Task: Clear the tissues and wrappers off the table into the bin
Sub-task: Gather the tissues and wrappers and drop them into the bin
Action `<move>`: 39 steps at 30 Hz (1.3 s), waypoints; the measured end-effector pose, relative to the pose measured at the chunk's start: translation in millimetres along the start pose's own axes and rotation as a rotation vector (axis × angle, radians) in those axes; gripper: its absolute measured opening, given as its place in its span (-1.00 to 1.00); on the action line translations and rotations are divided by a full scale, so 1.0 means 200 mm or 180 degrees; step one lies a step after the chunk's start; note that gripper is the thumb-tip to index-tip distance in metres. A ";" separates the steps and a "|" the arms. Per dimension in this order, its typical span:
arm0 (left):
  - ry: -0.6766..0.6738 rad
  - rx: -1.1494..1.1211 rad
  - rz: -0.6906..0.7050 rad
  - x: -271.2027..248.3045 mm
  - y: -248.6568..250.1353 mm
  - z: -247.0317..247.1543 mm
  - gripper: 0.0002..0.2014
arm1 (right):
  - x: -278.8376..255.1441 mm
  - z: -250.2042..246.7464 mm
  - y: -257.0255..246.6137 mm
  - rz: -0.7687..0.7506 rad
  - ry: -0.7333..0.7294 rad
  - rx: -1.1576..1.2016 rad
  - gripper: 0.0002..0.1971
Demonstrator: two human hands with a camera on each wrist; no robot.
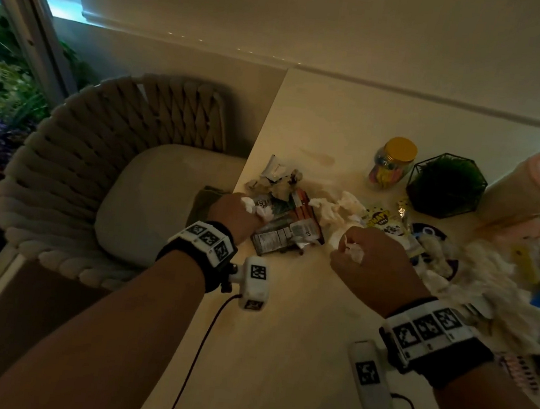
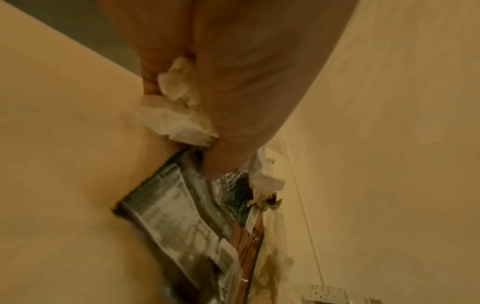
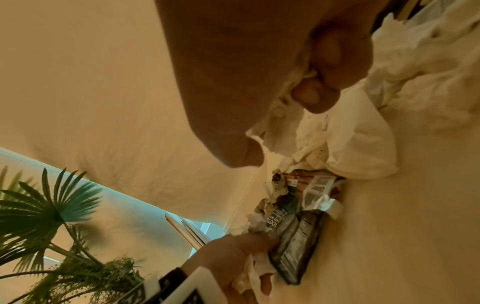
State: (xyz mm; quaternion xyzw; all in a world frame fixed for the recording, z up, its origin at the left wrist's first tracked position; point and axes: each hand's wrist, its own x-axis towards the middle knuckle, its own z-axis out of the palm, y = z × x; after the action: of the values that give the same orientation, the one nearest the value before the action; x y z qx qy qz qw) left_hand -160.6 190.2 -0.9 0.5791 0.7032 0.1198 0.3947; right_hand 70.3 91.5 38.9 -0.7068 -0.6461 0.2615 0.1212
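On the pale table [image 1: 279,355] lies a heap of litter. My left hand [image 1: 237,214] grips a crumpled white tissue [image 1: 256,208] at the table's left edge, its fingers reaching onto a dark wrapper [image 1: 278,238]. The same tissue [image 2: 179,115] bulges from my fist above that wrapper [image 2: 168,216]. My right hand [image 1: 369,258] grips another white tissue wad [image 1: 353,251] in the middle of the table. Close up, its fingers [image 3: 324,51] curl round the tissue [image 3: 293,127]. More tissues [image 1: 335,208] and wrappers [image 1: 379,217] lie beyond both hands. No bin is in view.
A yellow-lidded jar [image 1: 393,164], a dark geometric planter [image 1: 447,186] and a pale cylinder [image 1: 530,188] stand at the back right. White cloth [image 1: 492,294] and clutter cover the right side. A woven chair [image 1: 125,172] sits left of the table.
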 end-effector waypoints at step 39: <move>0.0142 -0.1610 -0.0029 -0.35 -0.29 -0.45 -0.93 | 0.46 0.10 -0.24 -0.0504 -0.0165 -0.0045 -0.78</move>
State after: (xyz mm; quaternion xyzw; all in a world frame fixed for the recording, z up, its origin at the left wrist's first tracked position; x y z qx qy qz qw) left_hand -263.3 135.4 52.5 0.4560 0.6620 0.3029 0.5119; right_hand 21.5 183.7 26.3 -0.6473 -0.7047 0.2648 0.1197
